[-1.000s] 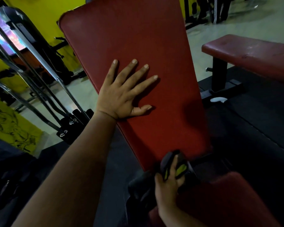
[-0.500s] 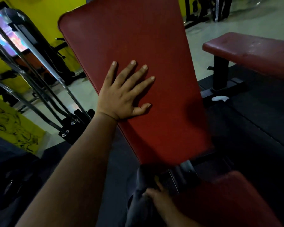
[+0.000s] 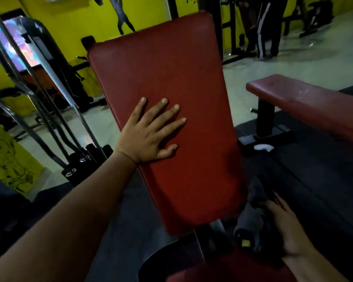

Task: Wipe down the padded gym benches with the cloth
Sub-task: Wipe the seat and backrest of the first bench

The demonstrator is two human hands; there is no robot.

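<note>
A red padded backrest (image 3: 181, 68) of an incline bench tilts away from me in the middle of the view. My left hand (image 3: 148, 132) lies flat on its left side, fingers spread and straight. Its red seat pad (image 3: 232, 269) shows at the bottom edge. My right hand (image 3: 283, 226) grips a dark grey cloth (image 3: 255, 216) with a small yellow patch, just off the backrest's lower right corner. A second red flat bench (image 3: 306, 102) stands to the right.
Chrome bars and a cable machine (image 3: 49, 110) stand close on the left. Black rubber mats (image 3: 314, 180) cover the floor around the benches. A person in striped trousers (image 3: 267, 27) stands at the back. A small white object (image 3: 263, 147) lies by the flat bench's foot.
My right hand has carried the cloth from below the backrest's bottom edge to its lower right corner. The view has tipped up, showing the backrest's top. My left hand stays put.
</note>
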